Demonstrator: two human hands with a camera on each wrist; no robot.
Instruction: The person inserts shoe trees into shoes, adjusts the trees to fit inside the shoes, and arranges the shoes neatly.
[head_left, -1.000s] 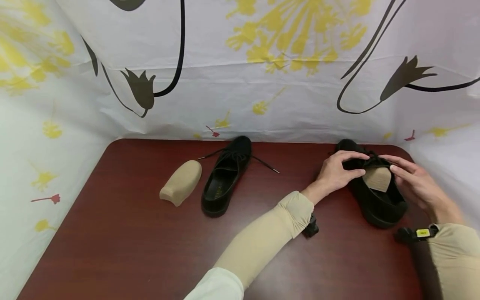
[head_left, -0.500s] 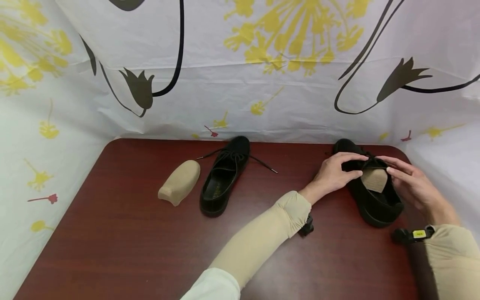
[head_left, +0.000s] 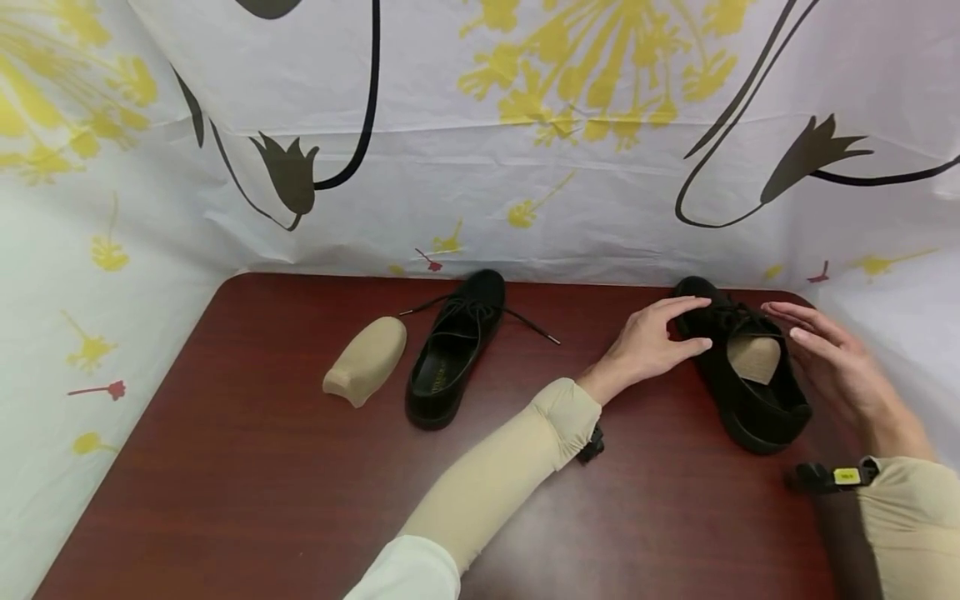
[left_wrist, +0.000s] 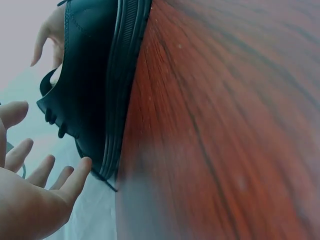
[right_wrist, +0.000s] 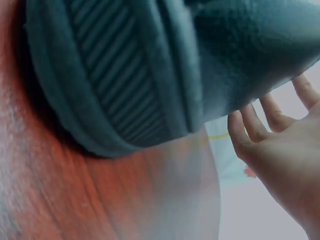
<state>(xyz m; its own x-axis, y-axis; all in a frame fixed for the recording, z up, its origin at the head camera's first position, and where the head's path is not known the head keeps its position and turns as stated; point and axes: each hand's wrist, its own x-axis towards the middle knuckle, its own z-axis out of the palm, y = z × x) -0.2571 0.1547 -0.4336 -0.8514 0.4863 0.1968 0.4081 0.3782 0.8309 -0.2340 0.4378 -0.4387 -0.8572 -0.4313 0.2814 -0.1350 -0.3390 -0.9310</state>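
The shoe [head_left: 722,371] stands sole-down between 2 and 3 o'clock on the counter [head_left: 262,467], toe to 11, heel to 5. It looks light for its bulk; the black upper should give under pressure, while the thick ribbed sole ought to stay firm. The heel at 5 o'clock, or both sides just above the sole, would likely make the surest hold; the thin laces [head_left: 738,317] look too loose for lifting. Inside sits an insert [head_left: 754,358], its end showing in the opening. Tan and matt, it is probably light and stiffish, grippy rather than slick, but easy to dent if squeezed hard.

The left hand [head_left: 651,340] is at the shoe's 10 o'clock, fingers and thumb well parted, holding nothing. The right hand [head_left: 855,367] is at its 2 o'clock, fingers relaxed, also holding nothing; whether any fingertip brushes the shoe, I cannot tell.

The other shoe [head_left: 456,340] lies at 12 o'clock, toe to 1, lace ends out towards 9 and 4. Beside it, at 11, is a loose insert [head_left: 366,362].

The counter is smooth, dark red wood-grain, so soles may slide a little. A white cloth [head_left: 420,83] with yellow and dark flower prints closes in its far edge and both sides.
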